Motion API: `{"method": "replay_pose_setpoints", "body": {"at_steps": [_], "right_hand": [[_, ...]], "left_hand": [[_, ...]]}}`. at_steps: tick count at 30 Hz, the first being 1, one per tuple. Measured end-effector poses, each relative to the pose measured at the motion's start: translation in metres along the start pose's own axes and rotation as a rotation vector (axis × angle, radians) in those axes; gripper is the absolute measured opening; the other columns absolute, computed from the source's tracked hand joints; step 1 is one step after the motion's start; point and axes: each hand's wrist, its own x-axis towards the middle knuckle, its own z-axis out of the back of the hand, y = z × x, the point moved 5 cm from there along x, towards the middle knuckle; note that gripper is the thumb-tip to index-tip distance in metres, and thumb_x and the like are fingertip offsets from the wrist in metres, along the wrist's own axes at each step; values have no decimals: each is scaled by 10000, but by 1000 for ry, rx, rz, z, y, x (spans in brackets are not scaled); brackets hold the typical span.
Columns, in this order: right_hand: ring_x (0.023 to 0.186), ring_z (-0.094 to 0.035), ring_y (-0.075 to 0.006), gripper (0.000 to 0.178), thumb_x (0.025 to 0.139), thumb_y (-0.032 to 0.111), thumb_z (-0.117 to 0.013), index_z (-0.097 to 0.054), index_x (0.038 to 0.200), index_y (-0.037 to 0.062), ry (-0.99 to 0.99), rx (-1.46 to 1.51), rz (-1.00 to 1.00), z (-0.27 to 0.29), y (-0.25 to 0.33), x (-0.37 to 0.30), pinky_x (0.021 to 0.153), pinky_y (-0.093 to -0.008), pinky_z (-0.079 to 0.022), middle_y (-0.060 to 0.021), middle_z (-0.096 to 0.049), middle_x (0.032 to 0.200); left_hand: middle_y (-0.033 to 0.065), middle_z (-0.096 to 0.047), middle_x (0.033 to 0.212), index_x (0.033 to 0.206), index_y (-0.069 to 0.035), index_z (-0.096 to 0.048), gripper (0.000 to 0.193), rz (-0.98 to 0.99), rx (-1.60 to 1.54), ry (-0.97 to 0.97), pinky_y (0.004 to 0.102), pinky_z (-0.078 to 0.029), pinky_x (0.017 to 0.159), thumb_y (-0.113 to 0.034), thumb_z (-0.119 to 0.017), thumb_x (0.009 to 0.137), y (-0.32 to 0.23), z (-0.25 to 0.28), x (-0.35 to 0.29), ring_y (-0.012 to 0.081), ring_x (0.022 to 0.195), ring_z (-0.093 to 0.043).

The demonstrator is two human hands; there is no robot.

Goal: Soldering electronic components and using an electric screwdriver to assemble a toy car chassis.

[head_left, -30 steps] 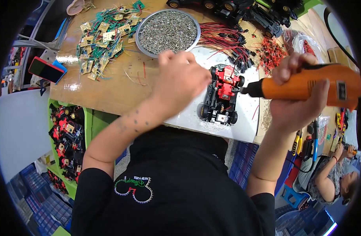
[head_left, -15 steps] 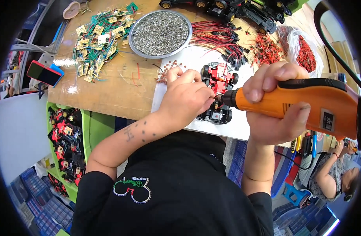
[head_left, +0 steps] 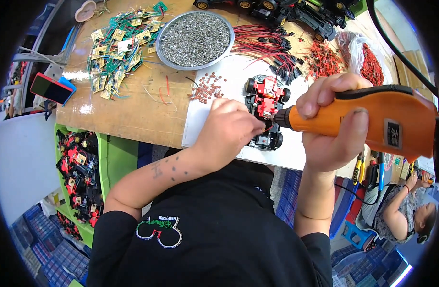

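Note:
A red and black toy car chassis (head_left: 268,91) with black wheels lies on a white sheet (head_left: 196,119) in front of me. My right hand (head_left: 332,122) is wrapped round an orange electric screwdriver (head_left: 377,117). Its dark nose points left at the middle of the chassis; the tip is partly hidden there. At the chassis's left side, my left hand (head_left: 226,125) has its fingers pinched together near the screwdriver's tip. What those fingers hold, if anything, is too small to make out. Small brown round pieces (head_left: 207,87) are scattered on the sheet just beyond that hand.
A bowl of small metal parts (head_left: 195,66) stands beyond, beside wired circuit boards (head_left: 116,52). Red-and-black leads (head_left: 262,40) and black toy vehicles (head_left: 277,9) occupy the far side. A green crate (head_left: 103,162) of assemblies stands left; a phone (head_left: 51,88) leans nearby. Another person (head_left: 401,215) sits at right.
My left hand has shifted toward me and slightly right, uncovering more brown pieces. The screwdriver's nose has drawn back slightly to the right.

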Motion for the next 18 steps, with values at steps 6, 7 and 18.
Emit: {"method": "replay_pose_setpoints", "body": {"at_steps": [6,7,18], "right_hand": [[669,-499,-171,399,922,381,-569,-491,1054,12,-9,20,-40,1,-2,-4,582,-292,-443,-90,-470,828],[664,-498,-169,395,919,374,-575,-493,1055,12,11,-16,-50,1,-2,-4,580,-291,-445,-89,-472,825],[647,-519,-166,368,905,345,-599,-497,1041,19,-22,-70,-65,-3,-4,-11,566,-293,-461,-80,-471,816]], "left_hand": [[-61,-682,905,916,-128,-712,208,-125,37,22,368,-415,804,-129,-780,719,-7,-12,-10,161,888,-616],[-61,-682,905,916,-128,-712,208,-124,36,21,368,-415,804,-129,-780,719,-7,-12,-11,161,888,-616],[-64,-682,892,919,-129,-713,190,-112,56,40,367,-402,797,-134,-775,739,-8,-12,-12,156,884,-620]]}}
